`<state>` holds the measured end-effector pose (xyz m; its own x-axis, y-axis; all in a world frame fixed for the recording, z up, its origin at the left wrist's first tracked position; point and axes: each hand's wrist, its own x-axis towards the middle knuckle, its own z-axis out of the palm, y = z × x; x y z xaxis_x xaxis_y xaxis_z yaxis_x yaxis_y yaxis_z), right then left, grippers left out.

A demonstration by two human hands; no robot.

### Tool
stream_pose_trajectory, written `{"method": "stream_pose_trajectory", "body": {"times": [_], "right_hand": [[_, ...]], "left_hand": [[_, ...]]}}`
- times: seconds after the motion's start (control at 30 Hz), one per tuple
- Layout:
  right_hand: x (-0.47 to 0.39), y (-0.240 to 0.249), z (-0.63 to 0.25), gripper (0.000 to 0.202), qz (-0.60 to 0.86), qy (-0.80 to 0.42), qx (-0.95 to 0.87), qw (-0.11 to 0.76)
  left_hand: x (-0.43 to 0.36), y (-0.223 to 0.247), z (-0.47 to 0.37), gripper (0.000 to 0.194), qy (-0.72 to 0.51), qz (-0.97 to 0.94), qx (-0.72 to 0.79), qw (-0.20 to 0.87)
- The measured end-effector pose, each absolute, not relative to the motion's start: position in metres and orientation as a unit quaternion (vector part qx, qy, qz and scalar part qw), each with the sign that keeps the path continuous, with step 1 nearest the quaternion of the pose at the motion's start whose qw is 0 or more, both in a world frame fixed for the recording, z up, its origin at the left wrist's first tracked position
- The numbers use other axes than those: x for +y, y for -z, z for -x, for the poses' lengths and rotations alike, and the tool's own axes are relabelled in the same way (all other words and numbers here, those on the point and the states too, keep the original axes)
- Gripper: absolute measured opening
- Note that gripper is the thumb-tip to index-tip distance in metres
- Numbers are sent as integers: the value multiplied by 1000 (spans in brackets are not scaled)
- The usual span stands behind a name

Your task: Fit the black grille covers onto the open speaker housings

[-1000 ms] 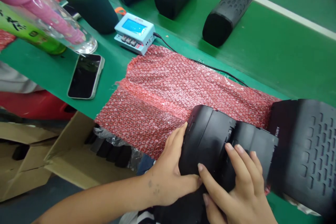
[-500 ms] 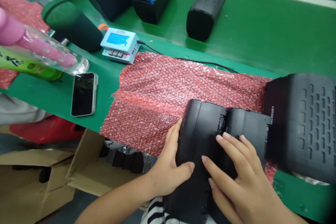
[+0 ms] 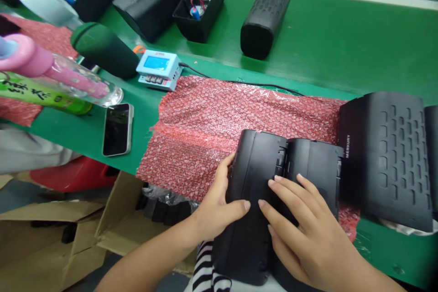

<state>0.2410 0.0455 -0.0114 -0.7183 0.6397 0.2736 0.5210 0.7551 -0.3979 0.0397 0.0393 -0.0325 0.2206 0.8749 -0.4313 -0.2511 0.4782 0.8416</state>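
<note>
**Clamped in the left hand (image 3: 221, 207): a rounded black plastic housing (image 3: 255, 164)**

Gripped about midway along the left edge, with thumb on the upper face and fingers round the outer side. Extending both past the grip and back toward a black-and-white striped cloth (image 3: 203, 264). Covered from the right by the right hand (image 3: 306, 232), with fingers spread, slightly apart, around the seam; not pinched together. Butted alongside, under the same fingers: a second rounded black plastic housing (image 3: 315, 159).

Just beyond and to the left, spread flat: a sheet of red bubble wrap (image 3: 205, 114). At the right: a black case with oval dimples, lettered MERKURY (image 3: 393, 159). Farther left: a dark-screened phone in a pale case (image 3: 117, 130), then a light-blue boxy device with a blue screen (image 3: 157, 70).

Farthest, on a glossy green surface (image 3: 342, 54): an open black shell containing red wires (image 3: 201, 27) and an elongated black dimpled case (image 3: 267, 13).
</note>
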Motion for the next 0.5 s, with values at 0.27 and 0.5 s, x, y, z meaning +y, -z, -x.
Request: {"method": "stream_pose_trajectory", "body": {"times": [0.27, 0.5], "right_hand": [[45, 13, -239, 36, 311, -146, -915, 211], [42, 17, -253, 43, 382, -189, -840, 337]], "left_hand": [[38, 30, -42, 81, -363, -368, 535, 668], [37, 34, -41, 93, -383, -302, 510, 708]]}}
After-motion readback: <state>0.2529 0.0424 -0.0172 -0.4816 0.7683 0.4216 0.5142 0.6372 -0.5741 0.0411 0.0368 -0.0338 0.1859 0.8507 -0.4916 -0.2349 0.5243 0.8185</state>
